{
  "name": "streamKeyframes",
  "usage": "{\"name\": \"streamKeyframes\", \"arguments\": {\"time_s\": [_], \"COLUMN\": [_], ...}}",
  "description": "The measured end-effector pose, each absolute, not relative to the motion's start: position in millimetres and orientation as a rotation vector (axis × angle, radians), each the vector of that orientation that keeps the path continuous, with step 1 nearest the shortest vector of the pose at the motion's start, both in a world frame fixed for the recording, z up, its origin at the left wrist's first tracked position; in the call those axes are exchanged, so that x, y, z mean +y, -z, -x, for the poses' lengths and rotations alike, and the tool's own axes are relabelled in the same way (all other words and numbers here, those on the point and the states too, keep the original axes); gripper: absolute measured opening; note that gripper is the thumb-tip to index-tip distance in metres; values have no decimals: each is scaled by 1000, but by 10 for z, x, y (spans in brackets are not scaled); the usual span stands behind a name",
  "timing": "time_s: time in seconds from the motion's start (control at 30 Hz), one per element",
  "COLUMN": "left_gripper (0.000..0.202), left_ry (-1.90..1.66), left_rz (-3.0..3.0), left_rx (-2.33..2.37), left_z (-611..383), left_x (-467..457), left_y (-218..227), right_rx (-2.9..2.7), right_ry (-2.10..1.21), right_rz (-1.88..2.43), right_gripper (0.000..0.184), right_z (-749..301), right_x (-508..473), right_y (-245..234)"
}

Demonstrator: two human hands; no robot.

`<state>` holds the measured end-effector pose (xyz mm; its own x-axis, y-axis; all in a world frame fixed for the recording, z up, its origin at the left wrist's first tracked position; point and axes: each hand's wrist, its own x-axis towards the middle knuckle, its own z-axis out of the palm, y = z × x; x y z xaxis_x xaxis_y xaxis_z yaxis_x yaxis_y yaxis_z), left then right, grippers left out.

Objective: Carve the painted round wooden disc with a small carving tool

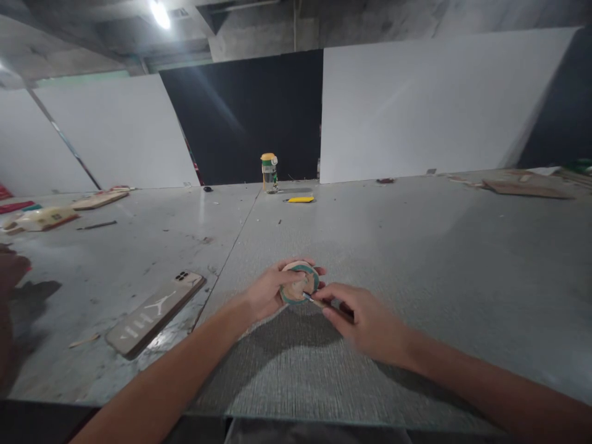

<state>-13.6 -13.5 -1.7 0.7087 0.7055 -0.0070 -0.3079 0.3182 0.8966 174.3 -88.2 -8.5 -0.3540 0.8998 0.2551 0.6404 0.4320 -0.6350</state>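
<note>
My left hand (268, 293) is closed round a small round disc (300, 283), tan in the middle with a green rim, held tilted just above the grey table (416, 246). My right hand (361, 317) pinches a thin tool (311, 299) whose tip touches the lower face of the disc. Both hands meet near the table's front middle.
A phone (155, 311) in a tan case lies face down to the left. A bottle (269, 172) with a yellow cap and a yellow knife (300, 199) sit far back. Wooden pieces (44, 219) lie far left, cardboard (522, 187) far right. Another person's arm (7, 296) shows at the left edge.
</note>
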Motion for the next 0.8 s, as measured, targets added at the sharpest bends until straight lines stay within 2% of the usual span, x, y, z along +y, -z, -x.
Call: {"name": "streamKeyframes", "arguments": {"time_s": [0.17, 0.47, 0.6, 0.8], "left_gripper": [22, 37, 40, 32], "left_ry": [-813, -969, -933, -862], "left_rz": [-1133, -1600, -1545, -1387], "left_rx": [532, 714, 683, 628], "left_z": [81, 78, 39, 50], "left_x": [-176, -164, -205, -253], "left_y": [-23, 101, 106, 47], "right_rx": [-2095, -2126, -2126, -2097], "right_ry": [-574, -596, -635, -637], "right_rz": [1306, 1406, 1411, 1400], "right_gripper": [20, 18, 16, 19], "right_z": [-1751, -1770, -1774, -1803], "right_x": [-875, -863, -856, -821], "right_y": [53, 82, 90, 131]}}
